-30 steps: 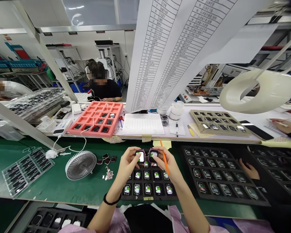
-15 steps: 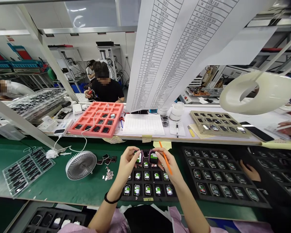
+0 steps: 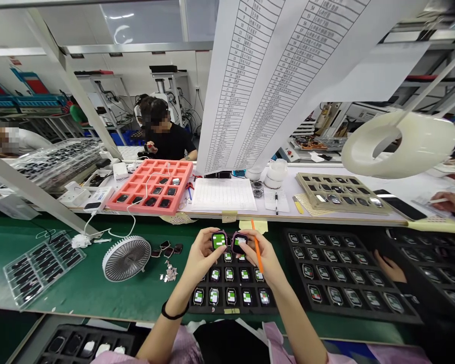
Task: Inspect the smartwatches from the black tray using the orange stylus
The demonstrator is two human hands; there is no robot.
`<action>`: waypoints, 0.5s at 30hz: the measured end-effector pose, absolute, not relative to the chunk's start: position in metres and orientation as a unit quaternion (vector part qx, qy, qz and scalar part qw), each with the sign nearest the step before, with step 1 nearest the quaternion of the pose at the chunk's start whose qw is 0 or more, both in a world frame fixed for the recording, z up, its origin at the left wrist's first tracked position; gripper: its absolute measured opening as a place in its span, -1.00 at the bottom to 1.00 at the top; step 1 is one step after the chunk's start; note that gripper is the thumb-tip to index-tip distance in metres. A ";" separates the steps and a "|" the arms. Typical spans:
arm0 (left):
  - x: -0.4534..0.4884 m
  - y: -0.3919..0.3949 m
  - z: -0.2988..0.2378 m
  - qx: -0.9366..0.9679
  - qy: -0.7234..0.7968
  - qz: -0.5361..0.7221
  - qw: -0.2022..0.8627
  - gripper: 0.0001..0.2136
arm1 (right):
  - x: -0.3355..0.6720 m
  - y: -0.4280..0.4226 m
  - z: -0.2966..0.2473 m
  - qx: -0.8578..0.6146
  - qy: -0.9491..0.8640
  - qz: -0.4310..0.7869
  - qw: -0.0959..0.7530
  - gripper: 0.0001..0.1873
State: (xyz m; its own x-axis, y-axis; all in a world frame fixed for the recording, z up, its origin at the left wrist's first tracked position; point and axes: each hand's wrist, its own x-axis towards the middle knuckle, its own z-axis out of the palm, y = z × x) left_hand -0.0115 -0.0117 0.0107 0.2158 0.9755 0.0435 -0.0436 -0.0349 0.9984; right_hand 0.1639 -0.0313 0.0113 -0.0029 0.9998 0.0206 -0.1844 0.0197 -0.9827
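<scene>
Pink sleeves [image 3: 182,350], black garment [image 3: 231,344], black wristband [image 3: 169,313] above the left hand [image 3: 200,258]

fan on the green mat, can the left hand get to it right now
Probably yes, once the left hand sets down the watch it holds; only small loose pieces lie on the mat between it and the fan.

- Left hand [image 3: 201,258] and right hand [image 3: 263,260] hide the top row of watches [image 3: 227,257] in the black tray [image 3: 222,296].
- Hanging chart [image 3: 246,86]: text too small to read.
- Metal bits [image 3: 170,273]: too small to identify.
- Lower-left tray [image 3: 79,331]: cut off by the picture's edge.
</scene>
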 end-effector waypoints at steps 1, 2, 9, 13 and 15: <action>-0.012 -0.012 0.011 0.550 0.426 0.464 0.549 -0.63 | 0.164 -0.032 0.011 -0.447 -0.459 0.537 0.549 -0.68; -0.012 -0.011 0.011 0.548 0.431 0.466 0.546 -0.65 | 0.165 -0.032 0.012 -0.448 -0.461 0.532 0.551 -0.69; -0.014 -0.011 0.014 0.539 0.452 0.463 0.540 -0.69 | 0.169 -0.031 0.006 -0.446 -0.475 0.523 0.549 -0.72; -0.012 -0.012 0.013 0.548 0.428 0.465 0.548 -0.65 | 0.171 -0.028 -0.003 -0.435 -0.467 0.548 0.541 -0.69; -0.011 -0.012 0.011 0.551 0.425 0.463 0.549 -0.61 | 0.172 -0.027 -0.005 -0.422 -0.466 0.557 0.543 -0.63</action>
State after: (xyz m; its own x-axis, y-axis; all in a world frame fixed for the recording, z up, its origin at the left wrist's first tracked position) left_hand -0.0111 -0.0116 0.0115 0.2102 0.9767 0.0434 -0.0401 -0.0357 0.9986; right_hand 0.1720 -0.0274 -0.0054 -0.0544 0.9979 0.0351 -0.2109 0.0229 -0.9772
